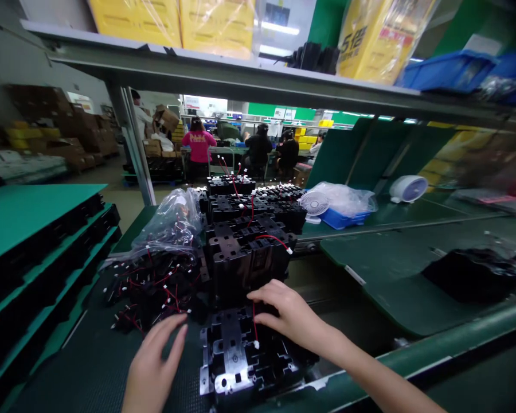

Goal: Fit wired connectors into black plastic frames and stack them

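My left hand (157, 358) is open, thumb and index finger apart, beside a pile of small black parts with red wires and white plugs (163, 287). Nothing shows between its fingers. Over the far side of the nearest black plastic housing (234, 355) reaches my right hand (286, 312). Its thumb and fingertips are apart, close to a red wire (255, 330) that hangs down to a white plug on the housing. Whether the fingertips touch the wire, I cannot tell. Behind stands a taller black housing (249, 264) with another red wire (273, 237) on top.
More black housings (258, 203) are lined up behind. A clear plastic bag (172, 221) lies back left. Green-topped stacked boards (38, 218) stand at left. To the right are a white fan (313, 203), a blue bin (344, 218) and a black bag (473, 275). A shelf (241, 74) crosses overhead.
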The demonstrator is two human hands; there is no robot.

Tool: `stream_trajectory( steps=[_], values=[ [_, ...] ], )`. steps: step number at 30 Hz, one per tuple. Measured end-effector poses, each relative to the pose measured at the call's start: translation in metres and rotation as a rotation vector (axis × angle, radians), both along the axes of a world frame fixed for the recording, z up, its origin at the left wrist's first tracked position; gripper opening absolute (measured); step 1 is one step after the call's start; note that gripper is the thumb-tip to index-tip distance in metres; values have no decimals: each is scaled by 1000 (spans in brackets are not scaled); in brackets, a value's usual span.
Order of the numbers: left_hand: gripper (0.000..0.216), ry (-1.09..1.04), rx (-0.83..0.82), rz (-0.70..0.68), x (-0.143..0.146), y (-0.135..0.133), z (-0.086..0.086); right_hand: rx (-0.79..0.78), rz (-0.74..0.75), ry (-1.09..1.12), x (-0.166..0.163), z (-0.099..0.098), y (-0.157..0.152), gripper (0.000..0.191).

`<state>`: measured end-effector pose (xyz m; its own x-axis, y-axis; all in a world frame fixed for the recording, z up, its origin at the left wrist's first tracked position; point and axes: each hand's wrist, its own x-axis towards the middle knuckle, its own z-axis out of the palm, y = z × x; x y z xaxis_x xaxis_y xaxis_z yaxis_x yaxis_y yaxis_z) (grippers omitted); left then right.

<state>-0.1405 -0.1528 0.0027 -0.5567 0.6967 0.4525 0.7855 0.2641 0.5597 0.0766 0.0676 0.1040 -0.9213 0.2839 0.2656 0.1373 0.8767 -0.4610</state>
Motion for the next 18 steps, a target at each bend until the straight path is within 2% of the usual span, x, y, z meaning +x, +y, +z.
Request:
stream_trajectory(
  steps=[2, 3, 7, 10, 15, 18],
  values=[
    [28, -24, -120, -17, -21, 17, -7, -24, -42, 65, -4, -5, 0, 12],
    [29, -24, -174, -38, -28, 27, -11, -33, -72, 81, -7, -7, 0, 8],
    [52, -2, -283, -66, -29, 62, -22, -135, -262, 93, -20, -13, 0, 9],
    [55, -28, -300, -39, -22, 74, -23, -213, -341, 94, -25, -14, -1, 19],
    [42, -222, -160, -31, -27, 65, -4, -263, -335, 115, -22, -14, -3, 20],
    [51, -463, -12, 43, -38, 52, 19, -277, -270, 126, -17, -15, -1, 15]
  ],
)
